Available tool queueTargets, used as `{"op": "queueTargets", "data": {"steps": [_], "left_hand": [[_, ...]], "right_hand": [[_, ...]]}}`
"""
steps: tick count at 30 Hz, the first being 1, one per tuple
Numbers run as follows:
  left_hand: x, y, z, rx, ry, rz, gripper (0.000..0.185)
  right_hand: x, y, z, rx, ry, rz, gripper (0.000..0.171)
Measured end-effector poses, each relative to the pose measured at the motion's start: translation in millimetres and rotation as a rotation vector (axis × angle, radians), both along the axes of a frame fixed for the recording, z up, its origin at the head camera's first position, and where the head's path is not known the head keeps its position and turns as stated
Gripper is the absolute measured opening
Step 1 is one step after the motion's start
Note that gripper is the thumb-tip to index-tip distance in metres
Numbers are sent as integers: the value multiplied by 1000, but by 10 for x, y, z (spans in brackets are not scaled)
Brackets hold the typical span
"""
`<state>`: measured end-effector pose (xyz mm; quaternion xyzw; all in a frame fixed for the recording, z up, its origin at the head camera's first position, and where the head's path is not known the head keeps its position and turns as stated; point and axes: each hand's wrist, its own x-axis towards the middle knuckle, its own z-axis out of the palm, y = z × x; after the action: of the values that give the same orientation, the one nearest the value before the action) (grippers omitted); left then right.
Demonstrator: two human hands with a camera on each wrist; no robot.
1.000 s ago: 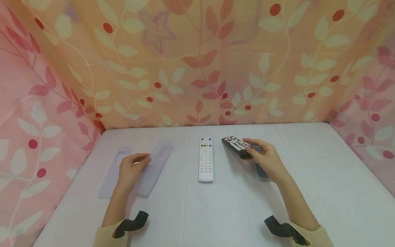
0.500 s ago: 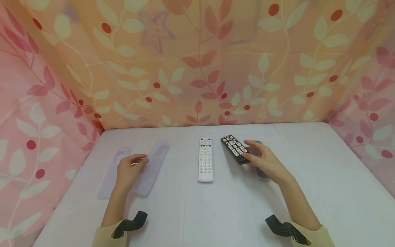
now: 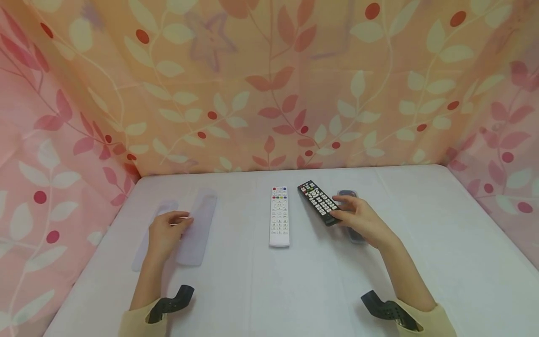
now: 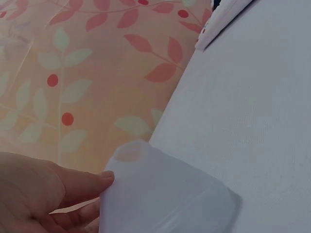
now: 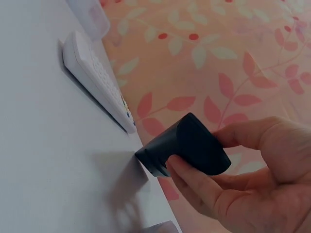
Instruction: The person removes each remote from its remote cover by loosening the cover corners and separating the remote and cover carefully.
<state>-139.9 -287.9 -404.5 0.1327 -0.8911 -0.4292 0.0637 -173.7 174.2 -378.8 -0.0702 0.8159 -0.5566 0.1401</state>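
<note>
My left hand (image 3: 167, 232) pinches the long side of a translucent remote control cover (image 3: 199, 229) between thumb and fingers. The left wrist view shows the thumb on the edge of this soft sleeve, near the hole at one end. In my right hand (image 3: 365, 221) is a black remote control (image 3: 318, 202) with white buttons. Fingers and thumb grip its near end, and it casts a shadow on the table in the right wrist view. A white remote control (image 3: 280, 220) lies lengthwise between the hands, buttons up.
A second translucent cover (image 3: 142, 245) lies flat at the left, partly behind the left hand. Beneath the right hand a dark remote in a clear cover (image 3: 357, 237) lies on the white table (image 3: 269, 290). A flowered curtain (image 3: 269, 93) hangs behind the table.
My left hand has shifted left with the cover, which now stands steeper in the head view. The black remote has swung slightly, its far end pointing further away, its button face more visible.
</note>
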Motion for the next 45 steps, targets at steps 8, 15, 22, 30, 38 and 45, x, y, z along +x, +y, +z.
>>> {"op": "queueTargets", "data": {"steps": [8,15,22,30,38,45], "left_hand": [[-4,-70,-12,-16,-17,-1,32],[-8,-125,-13,-38,-30,-8,34],[20,-131,28,-67,-57,-7,34],[31,-148,21,-92,-68,4,33],[42,-190,2,-109,-87,11,33],[45,-228,12,-83,-113,33,31]], "right_hand": [[8,-37,27,34,-55,-87,53],[28,-66,57,88,-87,-124,52],[40,-65,77,223,-76,-122,49],[63,-88,51,237,-60,-89,47],[92,-193,5,265,-76,-96,44],[98,-273,-44,299,-95,-117,44]]}}
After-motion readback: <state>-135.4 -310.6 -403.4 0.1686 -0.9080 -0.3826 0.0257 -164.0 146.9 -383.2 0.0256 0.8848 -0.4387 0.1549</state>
